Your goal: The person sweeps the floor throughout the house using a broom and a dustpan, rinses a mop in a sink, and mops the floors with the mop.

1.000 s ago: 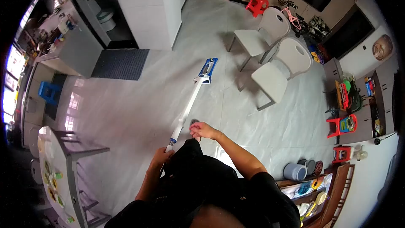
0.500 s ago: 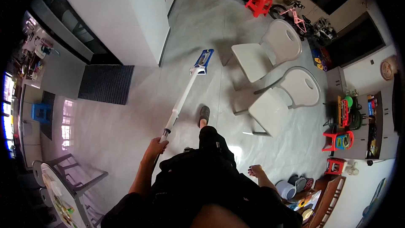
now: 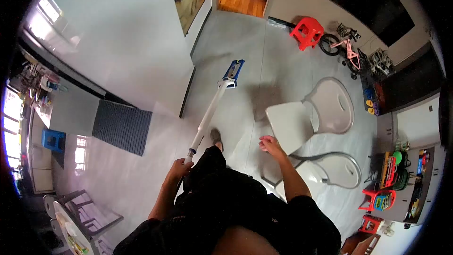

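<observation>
A long white pole [image 3: 209, 115] runs up the middle of the head view, ending in a blue and white flat mop head [image 3: 233, 72] on the grey floor. Around its lower end my left hand [image 3: 180, 168] is wrapped, fingers closed. My right hand [image 3: 270, 143] is held out in front, left of the seat of a light grey chair [image 3: 291, 125], fingers partly bent and slightly apart with nothing in them. A second grey chair [image 3: 337, 170] stands below the first, partly hidden by my right arm.
A dark ribbed mat [image 3: 122, 127] lies left of a white wall block [image 3: 127, 33]. At the back are a red stool [image 3: 307, 33] and a pink bicycle [image 3: 350, 53]. A table [image 3: 71, 229] with chairs stands lower left.
The view has moved forward toward the doorway. My right hand has come up and forward from low at the right to beside the chair. My left hand still grips the pole.
</observation>
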`<state>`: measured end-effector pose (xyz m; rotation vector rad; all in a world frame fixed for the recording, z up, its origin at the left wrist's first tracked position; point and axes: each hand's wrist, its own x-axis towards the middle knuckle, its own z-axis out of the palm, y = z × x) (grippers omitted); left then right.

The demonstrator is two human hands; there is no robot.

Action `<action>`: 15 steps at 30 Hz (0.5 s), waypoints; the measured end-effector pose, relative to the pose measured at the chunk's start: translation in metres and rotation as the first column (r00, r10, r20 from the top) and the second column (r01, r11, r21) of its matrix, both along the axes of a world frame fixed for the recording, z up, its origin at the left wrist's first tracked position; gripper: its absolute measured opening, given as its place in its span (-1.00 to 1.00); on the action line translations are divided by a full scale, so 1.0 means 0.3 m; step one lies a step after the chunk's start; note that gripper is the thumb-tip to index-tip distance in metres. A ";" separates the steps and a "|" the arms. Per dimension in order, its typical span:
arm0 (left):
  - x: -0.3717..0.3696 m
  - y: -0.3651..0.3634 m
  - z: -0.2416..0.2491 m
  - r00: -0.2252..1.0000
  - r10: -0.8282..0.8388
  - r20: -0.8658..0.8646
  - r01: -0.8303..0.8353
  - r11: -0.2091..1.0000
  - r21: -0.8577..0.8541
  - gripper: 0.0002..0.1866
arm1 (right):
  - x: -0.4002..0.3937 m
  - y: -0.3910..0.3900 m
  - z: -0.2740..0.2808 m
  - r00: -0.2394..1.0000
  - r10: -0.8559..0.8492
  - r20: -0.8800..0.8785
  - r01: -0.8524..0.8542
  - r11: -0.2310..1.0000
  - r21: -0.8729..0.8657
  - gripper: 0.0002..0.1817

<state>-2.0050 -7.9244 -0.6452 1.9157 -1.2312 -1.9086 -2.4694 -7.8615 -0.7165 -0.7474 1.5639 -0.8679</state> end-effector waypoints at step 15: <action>-0.625 -1.496 -0.028 0.995 -0.020 -0.097 0.031 0.994 0.107 -0.73 | -0.815 -0.102 -0.617 0.241 -0.577 0.781 0.158 0.817 0.555 -0.54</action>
